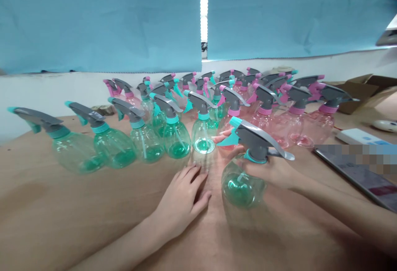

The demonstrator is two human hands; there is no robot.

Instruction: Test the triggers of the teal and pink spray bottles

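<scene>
My left hand [186, 196] lies palm down on the table [124, 205], its fingers stretched out and slightly apart, with nothing in it. To its right stands a clear green spray bottle [243, 188] with a grey and turquoise trigger head. My right hand [273, 174] grips this bottle from behind and the right, just below its head. Part of that hand shows through the clear plastic, and some fingertips emerge past the trigger. Beyond my left hand stands a row of green spray bottles [176, 139] with turquoise collars.
Pink spray bottles [263, 120] with pink collars stand to the right of the green row, with several more behind. At the right lie a phone [347, 176], a white box [361, 136] and a white mouse [384, 125]. An open cardboard box [366, 91] sits farther back. Blue sheets [99, 19] hang behind.
</scene>
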